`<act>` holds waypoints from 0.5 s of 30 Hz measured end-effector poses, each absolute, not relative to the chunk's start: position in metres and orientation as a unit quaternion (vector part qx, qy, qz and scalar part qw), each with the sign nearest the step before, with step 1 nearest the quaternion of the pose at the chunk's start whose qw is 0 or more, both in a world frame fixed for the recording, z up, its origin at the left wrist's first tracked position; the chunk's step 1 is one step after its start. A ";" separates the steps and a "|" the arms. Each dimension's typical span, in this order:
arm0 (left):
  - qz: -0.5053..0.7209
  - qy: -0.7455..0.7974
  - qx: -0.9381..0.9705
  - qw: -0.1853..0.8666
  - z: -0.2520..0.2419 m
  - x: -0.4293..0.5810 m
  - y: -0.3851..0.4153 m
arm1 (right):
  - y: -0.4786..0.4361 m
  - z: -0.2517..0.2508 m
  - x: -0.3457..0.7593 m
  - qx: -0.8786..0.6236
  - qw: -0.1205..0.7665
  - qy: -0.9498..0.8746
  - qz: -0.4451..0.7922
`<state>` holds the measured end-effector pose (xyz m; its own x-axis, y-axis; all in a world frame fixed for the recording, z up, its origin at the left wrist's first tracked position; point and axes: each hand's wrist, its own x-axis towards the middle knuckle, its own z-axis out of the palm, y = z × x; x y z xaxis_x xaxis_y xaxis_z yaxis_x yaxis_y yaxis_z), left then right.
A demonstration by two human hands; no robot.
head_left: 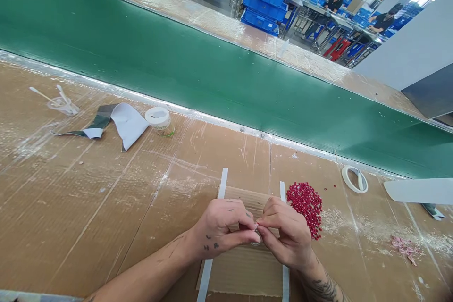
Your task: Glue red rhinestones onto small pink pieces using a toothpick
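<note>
My left hand (221,229) and my right hand (285,232) meet low in the middle of the view, above a flat piece of corrugated cardboard (244,271). My left thumb and fingers hold a small ring (256,240) with a pale rim. The right fingertips pinch something tiny at the ring, too small to identify. A heap of small red beads (305,208) lies on the table just beyond my right hand. Several white strips (222,183) run along the cardboard's sides.
A cardboard-covered table (88,207) holds a tape roll (355,179), pink scraps (405,248), a lidded jar (160,121), a white sheet (127,125) and a cup with swabs (62,103). A green conveyor belt (212,73) runs behind it. Co-workers (336,0) sit beyond, near blue crates (264,4).
</note>
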<state>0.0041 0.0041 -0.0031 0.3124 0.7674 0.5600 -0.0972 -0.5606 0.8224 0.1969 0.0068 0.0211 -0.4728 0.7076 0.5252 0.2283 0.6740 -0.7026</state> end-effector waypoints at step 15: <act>0.552 0.238 0.602 0.526 -0.003 0.001 0.002 | 0.004 0.025 0.193 -0.280 0.438 -0.800 0.299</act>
